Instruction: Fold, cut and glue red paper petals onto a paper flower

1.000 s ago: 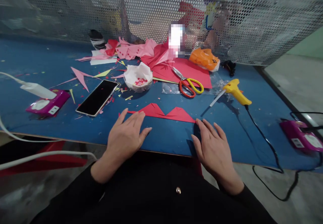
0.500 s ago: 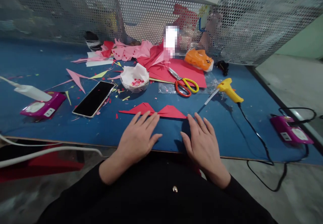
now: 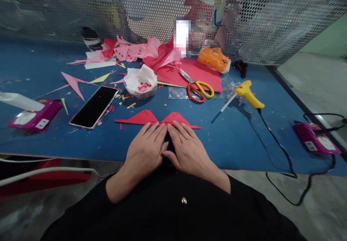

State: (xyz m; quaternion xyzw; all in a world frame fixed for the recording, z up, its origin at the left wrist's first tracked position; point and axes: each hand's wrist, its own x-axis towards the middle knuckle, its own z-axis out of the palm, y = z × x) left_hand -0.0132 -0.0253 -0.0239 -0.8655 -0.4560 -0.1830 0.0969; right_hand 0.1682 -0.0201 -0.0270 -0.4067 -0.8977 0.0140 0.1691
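A folded red paper piece (image 3: 143, 117) with two pointed humps and thin ends lies flat near the front of the blue table. My left hand (image 3: 148, 147) rests palm down with fingers stretched out, their tips on the paper's near edge around its middle. Close beside it, my right hand (image 3: 188, 147) also lies flat, fingertips on the right hump's lower edge. The two thumbs almost meet below the paper. My fingers hide part of the near fold.
Behind the paper stand a lined bowl (image 3: 141, 89) of red scraps and scissors (image 3: 199, 89) with red and yellow handles. A phone (image 3: 94, 107) lies left. A yellow glue gun (image 3: 249, 94) is right, its cord trailing. Purple power strips (image 3: 38, 116) flank both sides.
My right hand has slid left along the paper, from its right end to beside my left hand. The camera view has shifted slightly.
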